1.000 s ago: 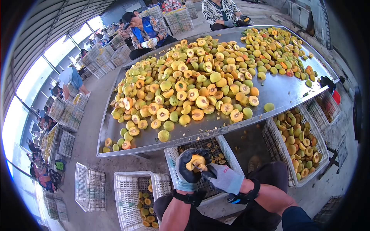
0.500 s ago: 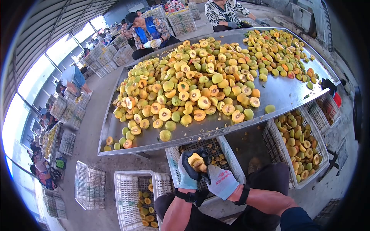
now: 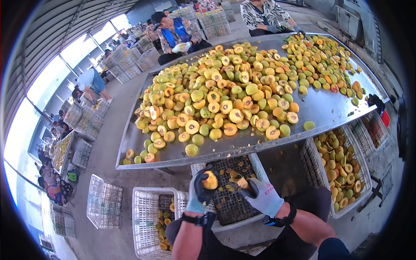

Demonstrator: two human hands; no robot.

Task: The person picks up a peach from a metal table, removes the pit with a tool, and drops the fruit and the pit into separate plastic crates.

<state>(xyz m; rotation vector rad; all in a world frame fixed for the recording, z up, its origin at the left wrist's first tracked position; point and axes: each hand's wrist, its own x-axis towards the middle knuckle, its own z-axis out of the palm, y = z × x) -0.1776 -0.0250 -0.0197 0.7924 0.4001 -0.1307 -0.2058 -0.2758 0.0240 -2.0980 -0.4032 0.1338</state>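
Note:
My left hand (image 3: 200, 190), in a grey glove with dark fingers, holds a yellow-orange fruit piece (image 3: 210, 180). To its right, my right hand (image 3: 263, 197) is closed on a small brown piece (image 3: 243, 183), which may be a pit or some flesh. Both hands are over a crate (image 3: 258, 170) with a dark mesh bottom and scattered small pieces in it. Beyond them, a metal table (image 3: 195, 158) bears a large heap of cut fruit (image 3: 225, 99), green, yellow and orange, many pieces with the cut face up.
A white crate (image 3: 139, 216) with fruit halves stands at the left, another crate (image 3: 104, 201) farther left. A fuller fruit crate (image 3: 366, 184) is at the right. Two people (image 3: 180, 32) (image 3: 265, 17) sit across the table. More people and stacked crates are at the far left.
My hands have moved apart, the left one keeping the fruit and the right one drawing away with the brown piece. The view has shifted slightly. One person across has reached toward the heap.

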